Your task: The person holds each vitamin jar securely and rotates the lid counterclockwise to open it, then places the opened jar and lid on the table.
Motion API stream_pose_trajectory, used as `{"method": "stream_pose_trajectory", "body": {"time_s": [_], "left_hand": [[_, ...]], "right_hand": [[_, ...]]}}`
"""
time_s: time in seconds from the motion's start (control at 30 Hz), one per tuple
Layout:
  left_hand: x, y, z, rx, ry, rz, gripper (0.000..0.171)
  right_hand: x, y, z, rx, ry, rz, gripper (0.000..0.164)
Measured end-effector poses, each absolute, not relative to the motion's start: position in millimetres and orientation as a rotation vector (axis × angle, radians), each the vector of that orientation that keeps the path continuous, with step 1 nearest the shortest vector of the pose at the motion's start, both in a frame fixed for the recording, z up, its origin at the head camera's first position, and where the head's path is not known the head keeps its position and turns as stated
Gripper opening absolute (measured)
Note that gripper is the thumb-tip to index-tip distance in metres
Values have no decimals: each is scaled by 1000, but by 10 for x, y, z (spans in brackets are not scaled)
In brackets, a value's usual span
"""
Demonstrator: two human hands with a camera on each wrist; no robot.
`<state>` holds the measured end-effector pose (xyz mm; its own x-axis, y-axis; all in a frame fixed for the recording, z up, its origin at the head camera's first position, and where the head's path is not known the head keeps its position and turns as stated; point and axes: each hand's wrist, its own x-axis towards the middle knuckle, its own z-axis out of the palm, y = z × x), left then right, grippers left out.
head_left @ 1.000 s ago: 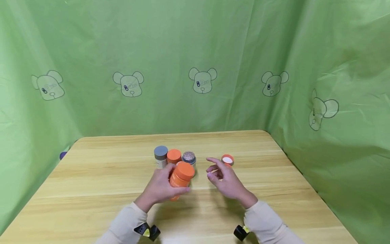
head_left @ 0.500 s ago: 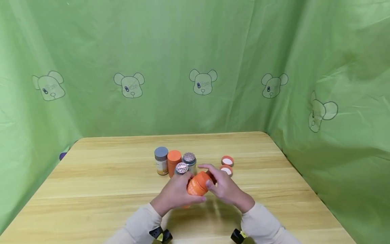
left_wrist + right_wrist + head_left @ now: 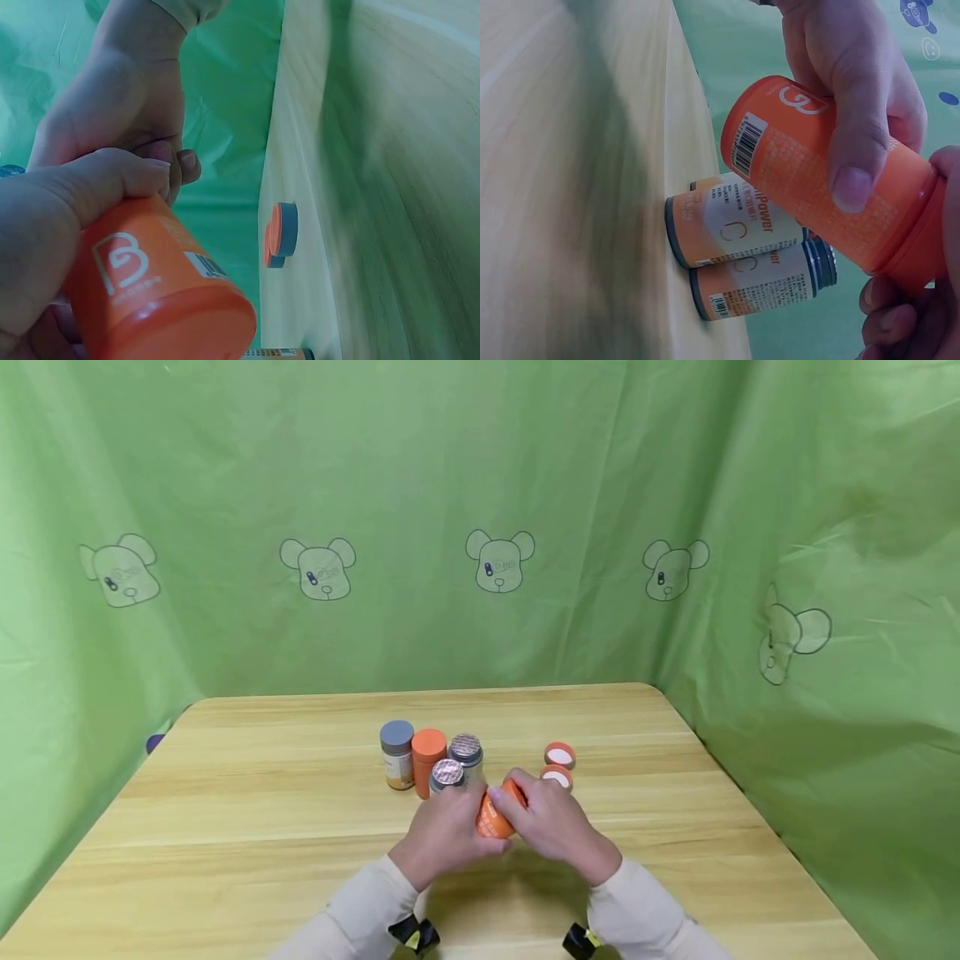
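My left hand [image 3: 446, 828] grips the body of an orange bottle [image 3: 495, 818], its thumb lying along the printed side in the right wrist view. The bottle is tilted above the table, its lid end toward my right hand [image 3: 557, 822]. That hand is curled round the bottle's orange cap [image 3: 915, 259], covering most of it. Just behind my left hand stand two lidless bottles with silver foil seals, one nearer [image 3: 447, 772] and one farther [image 3: 466, 748]. Beside them are an upright orange bottle [image 3: 429, 752] and a grey-lidded bottle [image 3: 397, 760].
Two loose caps, one farther [image 3: 560, 756] and one nearer [image 3: 557, 777], lie with white insides up, beyond my right hand. The wooden table [image 3: 262, 810] meets a green curtain [image 3: 405, 635] at its back and sides.
The orange bottle has moved right in my left hand and tipped from near upright. My right hand, apart from it a second ago, has come to its cap and now grips it.
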<state>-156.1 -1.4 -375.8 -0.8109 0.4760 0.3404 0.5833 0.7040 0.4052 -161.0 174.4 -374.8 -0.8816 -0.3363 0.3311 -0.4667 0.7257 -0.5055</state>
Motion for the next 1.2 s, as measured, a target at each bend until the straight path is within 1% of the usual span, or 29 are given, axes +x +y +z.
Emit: {"method": "stream_pose_trajectory", "body": {"time_s": [0.17,0.33,0.53,0.7,0.93,1.2], "left_hand": [[-1592,-18,-3776,-868,-2699,-730,50],[-1609,-43,-3786,-891,-2714,-833,48],[-1646,-72,-3787,-884,-2704,-870,47],[-1672,-89,-3805,-874,-2732,-885,48],[-1687,-98,-3814,-849,-2776,-892,49],[-1711,-93,-3839,-841,-2789,-854,50]], "right_hand": [[-1632,1760,-3794,663,-2672,935,21],[-1631,1793,-3823,742,-2638,986,14],[-1649,1842,-3829,796,-2628,1102,30],[-1659,1887,-3852,859,-2617,1178,35],[-1669,1916,-3883,965,-2564,1174,37],[-1679,1903,-3864,839,-2620,1120,28]]}}
